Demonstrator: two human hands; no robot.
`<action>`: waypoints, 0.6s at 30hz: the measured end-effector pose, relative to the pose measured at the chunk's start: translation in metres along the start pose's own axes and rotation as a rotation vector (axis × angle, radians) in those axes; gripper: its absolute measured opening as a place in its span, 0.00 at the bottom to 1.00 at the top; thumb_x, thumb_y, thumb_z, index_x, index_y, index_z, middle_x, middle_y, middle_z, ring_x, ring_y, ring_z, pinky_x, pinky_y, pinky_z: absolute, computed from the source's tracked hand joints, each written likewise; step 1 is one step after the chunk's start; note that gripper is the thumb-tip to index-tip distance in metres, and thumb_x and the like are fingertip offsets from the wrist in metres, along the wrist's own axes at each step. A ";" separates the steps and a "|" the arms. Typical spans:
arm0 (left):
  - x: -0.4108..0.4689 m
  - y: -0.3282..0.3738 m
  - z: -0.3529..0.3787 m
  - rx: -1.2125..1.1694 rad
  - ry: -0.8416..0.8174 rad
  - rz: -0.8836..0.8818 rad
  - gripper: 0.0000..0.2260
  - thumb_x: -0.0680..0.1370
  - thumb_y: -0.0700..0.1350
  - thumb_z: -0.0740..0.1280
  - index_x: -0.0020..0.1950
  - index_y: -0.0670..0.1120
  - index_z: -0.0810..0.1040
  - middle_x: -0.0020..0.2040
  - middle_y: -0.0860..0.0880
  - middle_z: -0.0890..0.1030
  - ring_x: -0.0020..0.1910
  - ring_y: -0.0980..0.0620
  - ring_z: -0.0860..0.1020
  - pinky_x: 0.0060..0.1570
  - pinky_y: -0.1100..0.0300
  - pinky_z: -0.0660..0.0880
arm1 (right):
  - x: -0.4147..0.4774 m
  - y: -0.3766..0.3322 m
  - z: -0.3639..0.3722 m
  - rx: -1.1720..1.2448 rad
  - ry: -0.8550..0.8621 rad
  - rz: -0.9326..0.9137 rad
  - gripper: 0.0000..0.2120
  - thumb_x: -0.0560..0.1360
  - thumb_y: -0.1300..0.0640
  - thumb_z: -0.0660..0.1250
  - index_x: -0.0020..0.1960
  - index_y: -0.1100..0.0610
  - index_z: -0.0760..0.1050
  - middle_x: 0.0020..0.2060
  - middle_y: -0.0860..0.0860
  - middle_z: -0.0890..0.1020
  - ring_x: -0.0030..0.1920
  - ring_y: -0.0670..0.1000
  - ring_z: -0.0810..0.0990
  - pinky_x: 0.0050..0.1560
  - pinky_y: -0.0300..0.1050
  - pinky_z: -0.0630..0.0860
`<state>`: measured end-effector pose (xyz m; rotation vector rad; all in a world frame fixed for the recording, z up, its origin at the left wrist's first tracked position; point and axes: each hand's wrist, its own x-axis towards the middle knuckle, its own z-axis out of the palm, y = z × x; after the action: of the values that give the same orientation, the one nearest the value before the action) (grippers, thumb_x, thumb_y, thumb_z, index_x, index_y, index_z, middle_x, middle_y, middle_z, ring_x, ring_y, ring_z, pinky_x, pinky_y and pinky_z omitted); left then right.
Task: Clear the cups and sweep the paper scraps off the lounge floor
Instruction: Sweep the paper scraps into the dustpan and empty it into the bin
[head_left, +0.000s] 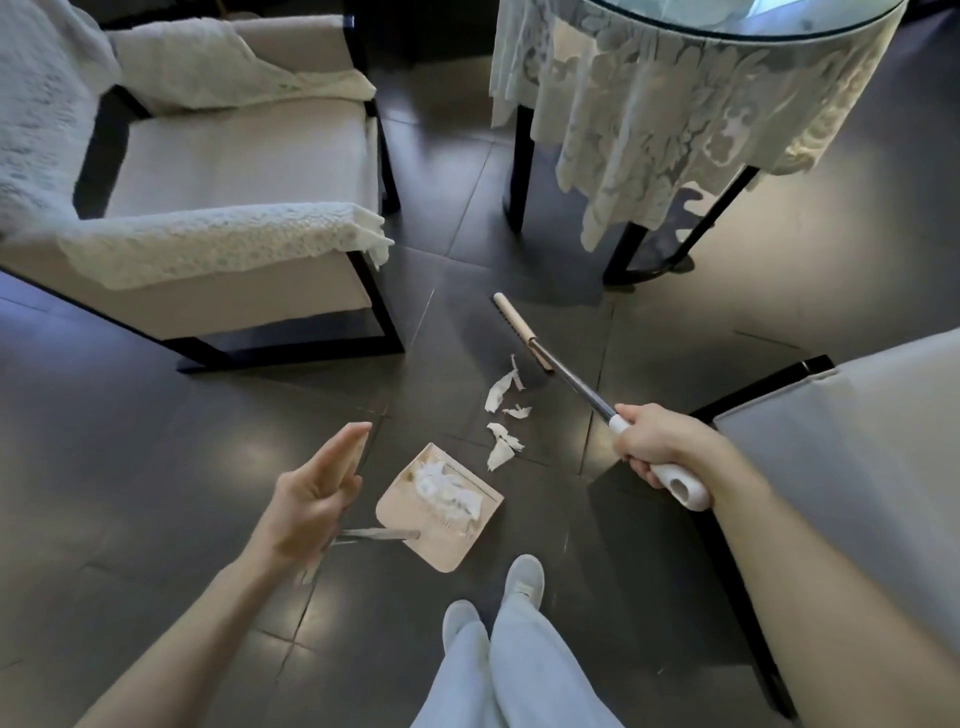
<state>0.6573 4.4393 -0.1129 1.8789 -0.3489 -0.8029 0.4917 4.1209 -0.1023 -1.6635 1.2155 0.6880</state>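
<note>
Dustpan (415, 512) sits on the floor by the shoes (524, 577), some scraps already in it. Left hand (311, 499): two fingers straight, the rest curled near the pan's handle; can't tell if it grips. Right hand (655, 448) is wrapped round the broom handle. Loose paper scraps (501, 415) lie at 1 o'clock from the pan, with the broom head (519, 327) beyond them. Use short, low pulls toward 7 o'clock and keep the pan lip flat. No cups in view.

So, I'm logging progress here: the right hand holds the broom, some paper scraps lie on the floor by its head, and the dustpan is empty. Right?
Not quite. The head view shows the dustpan already holding a pile of white scraps. The rest stands: the right hand grips the broom, and loose paper scraps lie on the floor by its head.
</note>
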 end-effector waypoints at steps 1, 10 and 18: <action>-0.002 -0.001 0.007 0.006 0.011 0.017 0.26 0.77 0.26 0.62 0.67 0.51 0.74 0.67 0.53 0.75 0.66 0.43 0.71 0.66 0.51 0.69 | 0.007 -0.001 0.002 -0.052 0.007 -0.001 0.26 0.74 0.65 0.56 0.71 0.53 0.64 0.27 0.55 0.73 0.24 0.50 0.70 0.25 0.40 0.70; 0.010 -0.008 0.048 -0.051 0.109 0.029 0.29 0.76 0.25 0.61 0.64 0.57 0.72 0.67 0.54 0.73 0.64 0.69 0.70 0.62 0.75 0.64 | 0.011 0.027 0.025 -0.278 -0.136 0.096 0.34 0.76 0.64 0.60 0.77 0.44 0.53 0.43 0.56 0.78 0.33 0.48 0.74 0.29 0.38 0.72; 0.053 0.014 0.050 0.059 0.121 0.113 0.26 0.78 0.32 0.63 0.65 0.62 0.72 0.62 0.64 0.76 0.39 0.64 0.81 0.37 0.65 0.79 | -0.044 0.049 0.056 0.019 -0.293 0.169 0.32 0.77 0.63 0.59 0.76 0.42 0.56 0.30 0.52 0.75 0.24 0.43 0.70 0.25 0.35 0.70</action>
<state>0.6649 4.3683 -0.1334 1.9342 -0.4021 -0.6060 0.4348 4.1866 -0.1057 -1.3962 1.1532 0.9842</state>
